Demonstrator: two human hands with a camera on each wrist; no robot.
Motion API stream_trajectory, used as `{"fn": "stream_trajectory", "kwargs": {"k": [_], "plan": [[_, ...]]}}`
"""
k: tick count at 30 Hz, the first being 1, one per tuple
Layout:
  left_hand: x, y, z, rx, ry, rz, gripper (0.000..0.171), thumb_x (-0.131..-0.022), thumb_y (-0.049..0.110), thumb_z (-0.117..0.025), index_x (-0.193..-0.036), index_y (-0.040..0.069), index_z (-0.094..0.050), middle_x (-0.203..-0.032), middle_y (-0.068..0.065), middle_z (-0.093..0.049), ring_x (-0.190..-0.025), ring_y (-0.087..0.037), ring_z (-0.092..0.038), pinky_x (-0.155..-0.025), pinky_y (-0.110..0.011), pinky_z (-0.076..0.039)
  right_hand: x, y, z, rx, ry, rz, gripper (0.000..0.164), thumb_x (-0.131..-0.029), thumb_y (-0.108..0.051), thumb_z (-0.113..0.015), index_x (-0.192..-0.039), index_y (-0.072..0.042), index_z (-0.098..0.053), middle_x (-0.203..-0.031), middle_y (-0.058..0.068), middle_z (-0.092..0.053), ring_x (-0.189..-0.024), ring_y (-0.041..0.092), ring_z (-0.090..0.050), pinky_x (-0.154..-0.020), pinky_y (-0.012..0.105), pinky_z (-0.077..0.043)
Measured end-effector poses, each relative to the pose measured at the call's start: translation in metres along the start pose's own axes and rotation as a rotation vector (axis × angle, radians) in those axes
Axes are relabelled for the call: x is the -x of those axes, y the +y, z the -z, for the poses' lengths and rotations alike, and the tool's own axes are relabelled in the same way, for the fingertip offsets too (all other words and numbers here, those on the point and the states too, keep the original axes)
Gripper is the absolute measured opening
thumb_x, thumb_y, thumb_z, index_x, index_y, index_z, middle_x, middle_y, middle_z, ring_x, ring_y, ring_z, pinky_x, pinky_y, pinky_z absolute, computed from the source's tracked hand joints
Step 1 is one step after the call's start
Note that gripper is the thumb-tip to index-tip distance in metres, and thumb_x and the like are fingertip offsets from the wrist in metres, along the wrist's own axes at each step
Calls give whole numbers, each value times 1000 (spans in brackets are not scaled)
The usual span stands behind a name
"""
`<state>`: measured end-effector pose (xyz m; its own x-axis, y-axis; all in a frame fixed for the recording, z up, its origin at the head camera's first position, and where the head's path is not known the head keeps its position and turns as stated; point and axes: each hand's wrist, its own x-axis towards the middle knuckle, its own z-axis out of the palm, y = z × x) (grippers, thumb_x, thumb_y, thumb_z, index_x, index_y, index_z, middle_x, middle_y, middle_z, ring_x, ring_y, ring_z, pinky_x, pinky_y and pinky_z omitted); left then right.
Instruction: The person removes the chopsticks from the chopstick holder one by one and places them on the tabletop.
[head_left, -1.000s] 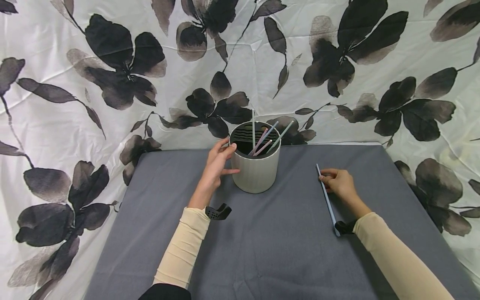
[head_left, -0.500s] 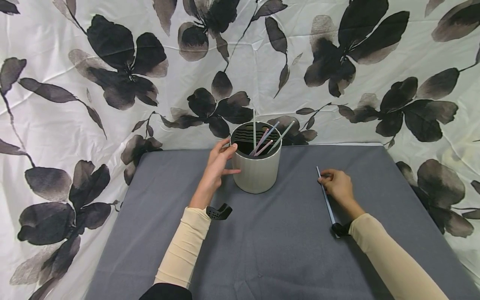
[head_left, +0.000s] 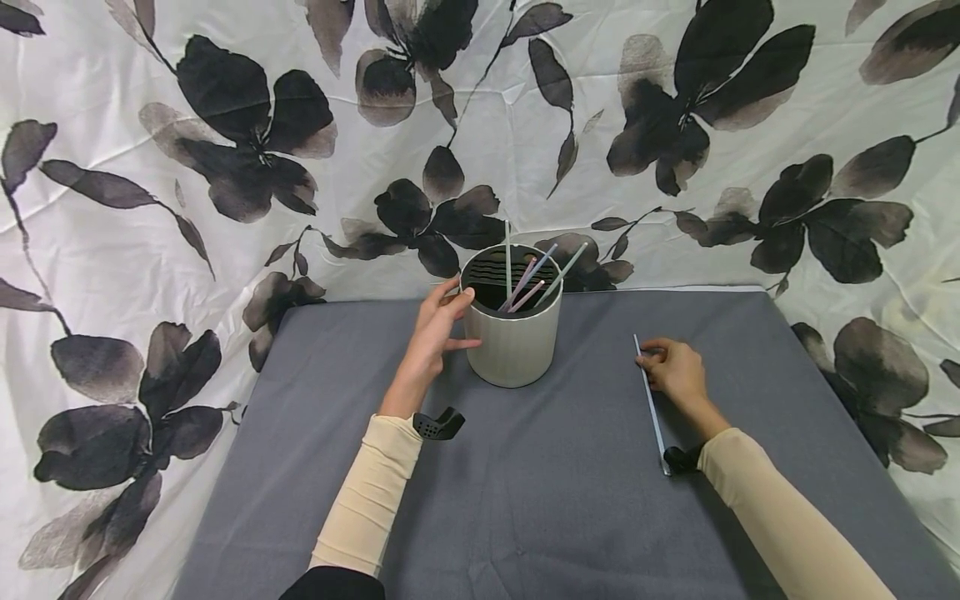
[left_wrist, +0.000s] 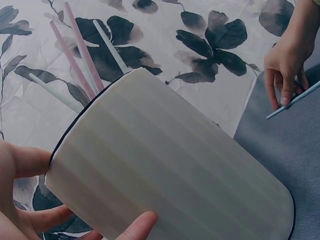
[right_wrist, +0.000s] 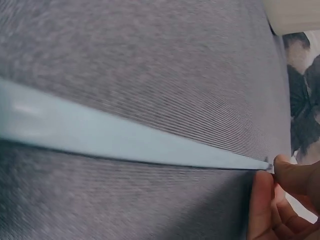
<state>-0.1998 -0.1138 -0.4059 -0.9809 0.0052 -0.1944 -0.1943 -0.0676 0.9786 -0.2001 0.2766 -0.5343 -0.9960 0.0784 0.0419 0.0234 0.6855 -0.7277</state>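
Note:
A light blue straw (head_left: 652, 412) slants over the grey cloth at right, and my right hand (head_left: 678, 373) pinches it near its far end. In the right wrist view, the straw (right_wrist: 125, 140) runs large across the picture to the thumb and fingertips. My left hand (head_left: 433, 325) grips the left side of an off-white ribbed round holder (head_left: 513, 354), with fingertips at its rim. The holder stands upright, and its dark inside shows slats. Several pink, blue and pale green straws (head_left: 525, 279) lean in it. Part of my left hand is hidden in the left wrist view.
A grey cloth (head_left: 555, 500) covers the table. Behind it and along the sides hangs a white fabric (head_left: 525, 142) with dark flowers, close behind the holder. Each wrist wears a black camera mount (head_left: 438, 423).
The near end of the light blue straw has swung slightly left, and my right hand has shifted a little with it. My left hand and the holder stay in place.

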Motion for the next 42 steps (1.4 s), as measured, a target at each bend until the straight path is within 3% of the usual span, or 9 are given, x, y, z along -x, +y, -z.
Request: {"fn": "stream_trajectory", "kwargs": {"k": [8,13,17,21,24,27,31,37,42], "plan": [[-1,-1,-1,-3,11,4,69,-103,36,-65,-163,16,-37,-161,-14,-41,-146,-38,-42,-87,-59,-65,-7,-15,14,-40,40,63,33,-100,-13,-73,-129,2,-69,-97,26,-73,-57,5,-65,-45,20,-56],[-1,-1,-1,0,10,1,68,-103,36,-65,-162,17,-38,-161,-14,-41,-145,-38,-42,-87,-59,-65,-13,-38,23,-142,54,111,38,-101,-18,-71,-135,-3,-67,-106,25,-72,-69,3,-71,-54,15,-59],[-1,-1,-1,-1,5,5,67,-103,36,-65,-162,18,-38,-162,-14,-40,-146,-38,-42,-87,-59,-65,-17,-60,29,-286,54,169,40,-101,-16,-70,-139,-4,-65,-107,11,-72,-79,-4,-70,-65,14,-63],[-1,-1,-1,2,3,5,67,-103,36,-65,-162,18,-38,-162,-14,-40,-146,-38,-42,-87,-59,-65,-17,-83,36,-450,31,244,42,-101,-11,-70,-142,-5,-63,-109,-8,-73,-91,-3,-71,-76,18,-65],[-1,0,0,0,2,3,67,-103,36,-65,-162,17,-37,-161,-14,-41,-146,-39,-41,-87,-59,-65,-15,-101,39,-510,19,296,42,-101,-12,-70,-143,-9,-63,-113,-11,-74,-100,0,-72,-83,16,-64],[-1,0,1,-6,3,2,67,-104,36,-64,-162,18,-37,-162,-14,-41,-147,-38,-41,-87,-58,-66,-14,-117,39,-567,7,342,42,-101,-11,-70,-143,-11,-63,-119,-6,-74,-108,2,-71,-90,14,-60],[0,1,1,-9,3,2,66,-104,36,-64,-162,19,-38,-162,-14,-40,-147,-38,-41,-87,-58,-66,-14,-139,36,-661,-23,395,43,-100,-7,-70,-142,-4,-62,-123,0,-74,-116,8,-68,-94,14,-58],[1,2,2,-10,7,3,66,-104,36,-64,-162,20,-39,-162,-13,-41,-146,-38,-42,-87,-58,-66,-16,-165,24,-742,-69,447,39,-99,-5,-70,-137,-1,-64,-123,-1,-74,-119,10,-68,-94,16,-58],[-1,0,2,-11,6,5,66,-103,37,-64,-162,18,-39,-162,-13,-41,-146,-38,-42,-86,-58,-66,-19,-176,14,-764,-48,466,33,-99,-4,-71,-130,5,-66,-121,4,-73,-115,11,-69,-92,18,-59]]}}
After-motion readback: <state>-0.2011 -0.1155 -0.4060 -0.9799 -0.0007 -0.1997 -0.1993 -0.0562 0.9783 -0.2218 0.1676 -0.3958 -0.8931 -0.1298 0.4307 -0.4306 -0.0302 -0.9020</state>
